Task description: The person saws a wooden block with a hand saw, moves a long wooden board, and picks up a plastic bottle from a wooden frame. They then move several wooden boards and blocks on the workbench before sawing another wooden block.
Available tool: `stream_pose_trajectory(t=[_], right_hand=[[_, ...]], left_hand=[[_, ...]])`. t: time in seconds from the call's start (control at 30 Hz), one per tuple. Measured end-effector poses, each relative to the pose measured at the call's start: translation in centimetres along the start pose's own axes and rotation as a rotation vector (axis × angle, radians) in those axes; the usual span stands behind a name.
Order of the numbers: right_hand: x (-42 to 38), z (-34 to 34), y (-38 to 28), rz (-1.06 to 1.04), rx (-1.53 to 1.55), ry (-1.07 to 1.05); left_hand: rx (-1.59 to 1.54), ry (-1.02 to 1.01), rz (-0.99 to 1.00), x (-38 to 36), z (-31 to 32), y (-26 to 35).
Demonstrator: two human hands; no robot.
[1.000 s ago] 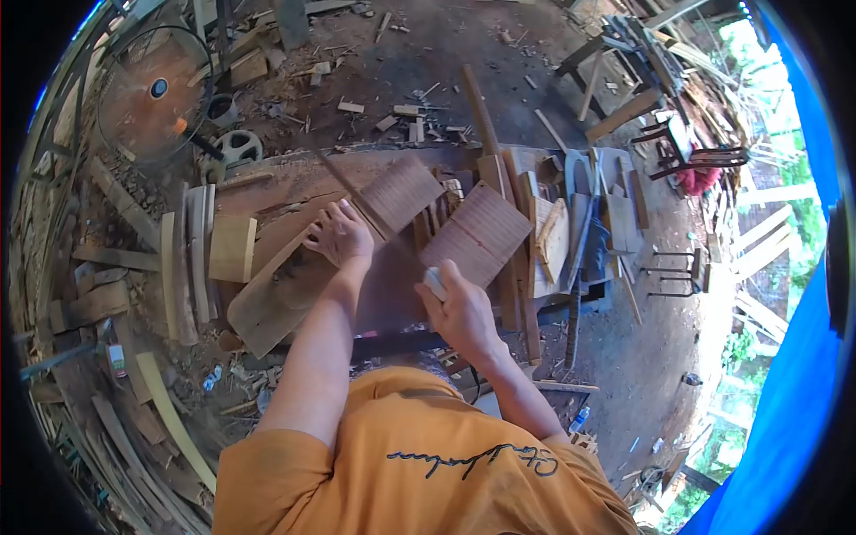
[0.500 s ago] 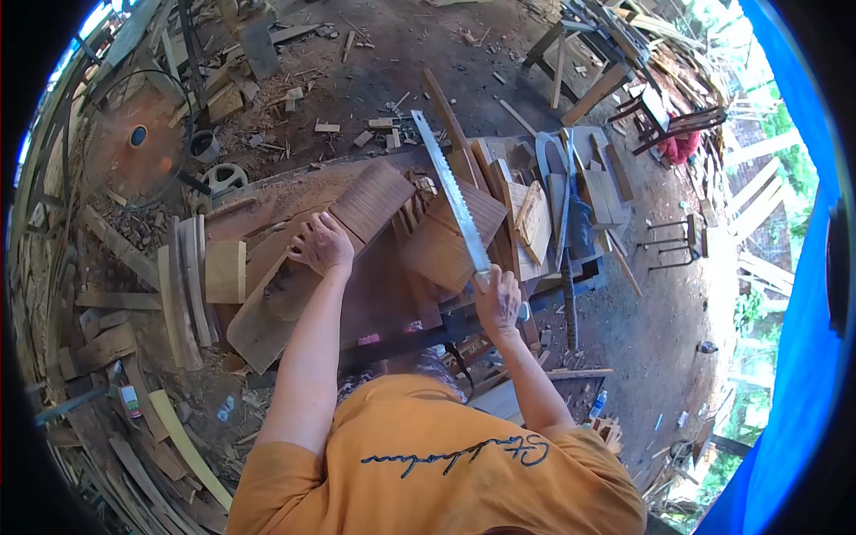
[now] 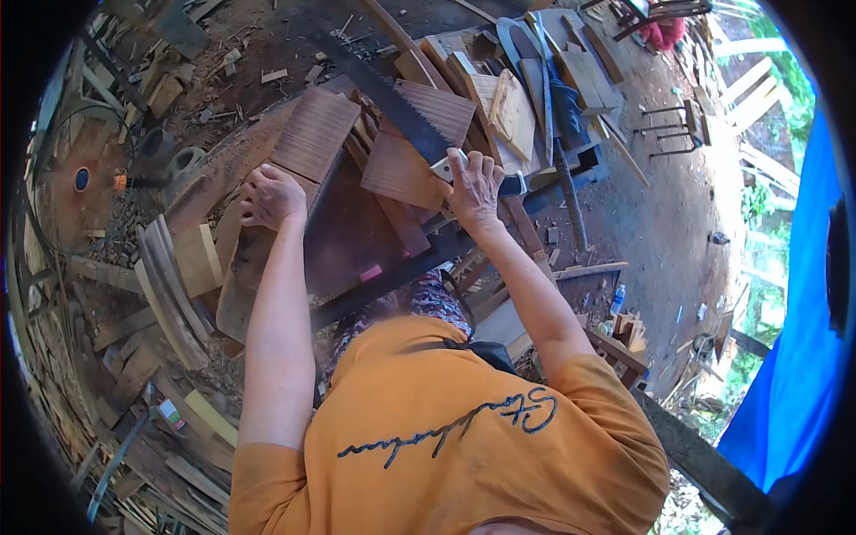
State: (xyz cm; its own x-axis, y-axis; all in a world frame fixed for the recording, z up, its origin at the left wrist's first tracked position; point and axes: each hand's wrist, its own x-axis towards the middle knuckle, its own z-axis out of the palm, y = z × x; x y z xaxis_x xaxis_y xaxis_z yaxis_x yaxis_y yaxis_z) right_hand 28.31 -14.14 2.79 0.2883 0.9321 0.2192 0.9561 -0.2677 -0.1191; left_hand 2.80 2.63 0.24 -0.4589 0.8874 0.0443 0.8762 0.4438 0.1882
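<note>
My right hand is wrapped around the pale handle of a handsaw. The saw's long toothed blade, dark in this light, slants away to the upper left. Below the blade lies a square brown wooden block with a grooved face. My left hand bears down with bent fingers on the near end of a reddish-brown wooden board, gripping it over the workbench. The fingertips are partly hidden.
To the right, stacked boards and a second saw lie on the bench. Curved wooden pieces stand at the left, near a round fan. A small stool is at the right. Scrap wood covers the ground.
The saw has turned from its bright face to a dark one, and its tip has swung left. My left hand stays on the board. The whole view has shifted.
</note>
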Motion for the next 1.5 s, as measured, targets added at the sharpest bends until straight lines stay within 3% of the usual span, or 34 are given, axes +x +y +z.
stream_pose_trajectory(t=[0.13, 0.2, 0.3, 0.37, 0.4, 0.47, 0.63, 0.7, 0.8, 0.83, 0.9, 0.97, 1.1, 1.17, 1.5], right_hand=[[-3.3, -4.9, -0.8, -0.007, 0.070, 0.040], [-6.1, -7.2, -0.8, 0.107, 0.201, -0.161], [-11.4, -8.1, 1.7, 0.355, 0.315, -0.783], [-12.8, -8.2, 3.0, 0.327, 0.534, -1.102], [-13.2, -9.6, 2.2, 0.430, 0.680, -1.096], [-13.3, -11.1, 1.5, 0.430, 0.856, -1.076], [-14.0, -13.3, 1.2, 0.298, 1.282, -0.985], [-14.1, -15.5, 1.0, 0.320, 1.419, -1.023], [-14.8, -16.4, 1.1, 0.251, 1.519, -1.265], [-14.9, -16.6, 0.7, 0.128, 1.415, -1.233], [-14.9, -17.6, -0.6, 0.123, 1.246, -1.253], [-15.8, -16.2, -0.3, 0.275, 1.457, -1.371], [-5.8, -13.7, -2.7, -0.063, 1.151, -1.675], [-2.9, -13.3, -4.2, -0.170, 1.018, -1.752], [1.4, -14.1, -6.5, -0.329, 0.691, -1.754]], left_hand=[[-0.009, 0.027, -0.007, 0.3, 0.7, -0.1], [-0.010, 0.004, -0.013, 0.2, 0.4, -0.1], [-0.024, 0.009, 0.006, -0.2, -0.3, 0.0], [-0.037, -0.062, 0.016, -0.5, -2.0, 0.2], [-0.030, -0.083, 0.023, -0.7, -2.3, 0.3], [-0.030, -0.092, 0.041, -0.6, -2.2, 0.2], [-0.027, 0.029, 0.037, -0.8, -1.7, -0.2], [-0.041, 0.049, 0.040, -0.7, -1.3, -0.3], [-0.034, 0.065, 0.038, -0.6, -1.1, -0.3], [-0.021, 0.070, 0.037, -0.7, -1.2, -0.3], [-0.089, -0.001, 0.031, -0.8, -1.6, -0.2], [-0.157, -0.008, -0.003, -1.0, -2.1, 0.2], [-0.207, -0.114, 0.027, -0.7, -2.9, -0.6], [-0.244, 0.001, 0.015, -0.8, -2.1, -0.8], [-0.288, 0.119, -0.009, -0.7, -1.3, -0.8]])
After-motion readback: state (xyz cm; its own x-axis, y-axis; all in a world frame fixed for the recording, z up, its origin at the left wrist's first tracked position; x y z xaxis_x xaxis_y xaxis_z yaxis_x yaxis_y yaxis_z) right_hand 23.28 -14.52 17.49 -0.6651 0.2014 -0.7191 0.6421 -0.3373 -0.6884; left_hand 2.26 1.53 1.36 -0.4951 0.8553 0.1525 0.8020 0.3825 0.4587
